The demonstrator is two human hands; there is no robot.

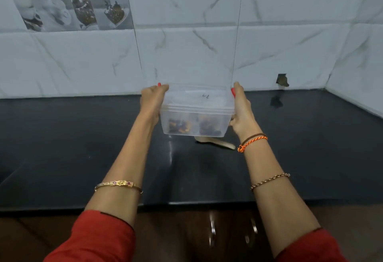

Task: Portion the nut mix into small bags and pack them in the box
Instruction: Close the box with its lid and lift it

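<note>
Now we hold the box (196, 114) up over the middle of the counter (83, 148), left hand (153, 100) and right hand (241, 106) gripping its two ends, lid on and dark nut bags (194, 126) showing through the wall. Packing looks finished, we judge. Next we need a level set-down, clear of the spoon (217, 142) beneath.

Spoon (216, 143) bowl behind the box (196, 112) — bagged contents (192, 126) blurred dark shapes.
</note>
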